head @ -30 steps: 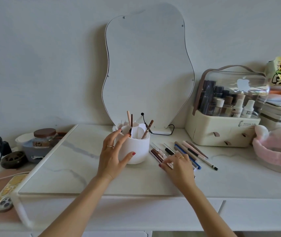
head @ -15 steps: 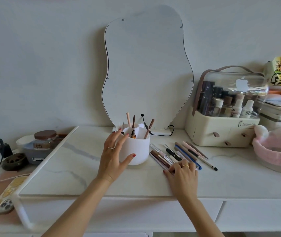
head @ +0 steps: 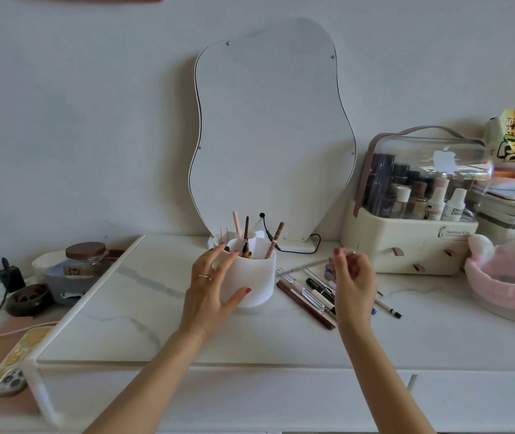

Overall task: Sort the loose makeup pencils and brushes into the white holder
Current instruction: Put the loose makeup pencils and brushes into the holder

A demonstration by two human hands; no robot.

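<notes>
The white holder (head: 256, 286) stands on the marble top in front of the mirror, with several pencils upright in it. My left hand (head: 210, 286) wraps its left side, fingers spread against the wall. My right hand (head: 353, 283) is raised above the loose pile and pinches a thin pale pencil (head: 303, 267) that is blurred and points left toward the holder. Several loose pencils and brushes (head: 309, 299) lie on the top just right of the holder, partly hidden under my right hand.
A wavy mirror (head: 272, 136) leans behind the holder with a black cable at its foot. A cream cosmetics box (head: 406, 249) stands at right, a pink-lined bowl (head: 507, 277) beyond it. A jar (head: 85, 258), a plug and a phone (head: 8, 364) sit left of the marble board.
My right hand has lifted off the pile with a thin pencil and swung it toward the holder. My left hand stays on the holder.
</notes>
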